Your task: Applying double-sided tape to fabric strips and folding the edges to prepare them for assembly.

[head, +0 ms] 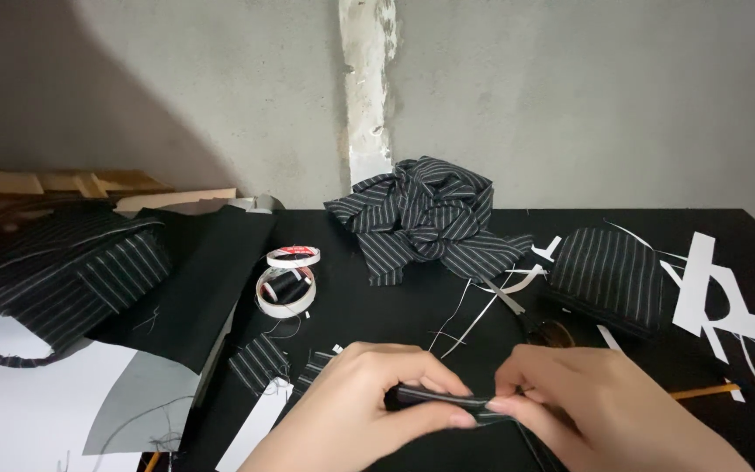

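Note:
My left hand (369, 402) and my right hand (587, 393) meet low in the middle of the view. Both pinch a narrow folded strip of black pinstriped fabric (443, 400) between thumb and fingers, one at each end. The strip lies level, just above the black table (377, 306). Small striped fabric scraps (259, 360) lie left of my left hand.
A crumpled heap of striped cloth (425, 218) sits at the back. A folded striped piece (609, 275) lies right, with white paper offcuts (709, 297) and a pencil (709, 389). Tape rolls (293, 256) and a black thread spool (287, 284) stand left of centre; striped garment parts (54, 271) and white paper (19, 402) lie far left.

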